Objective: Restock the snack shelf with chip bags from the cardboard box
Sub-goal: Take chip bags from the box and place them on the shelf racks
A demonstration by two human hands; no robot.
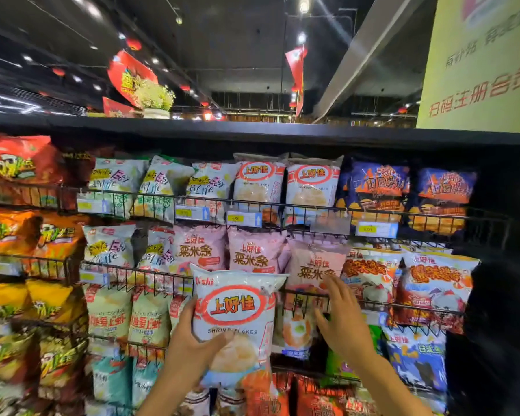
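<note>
Shrimp flakes bag [234, 307] is being gripped low by the left hand [191, 351] (probably light, puffy, crushable, so corners seem safest); right hand [342, 322], just right of it, is being held open.

The shrimp flakes bag [234, 319] is thin plastic film, glossy and lightly crinkled, with light glinting off its white face. The pink bags [254, 250] behind it have the same shiny film, creased at the seals. The wire racks [312, 210] are thin metal rod with a black coating, hung with clear plastic price holders [243, 219]. The top board [252, 132] looks smooth, matt black. The yellow-green sign [478, 70] looks matt, like paper or card.
</note>
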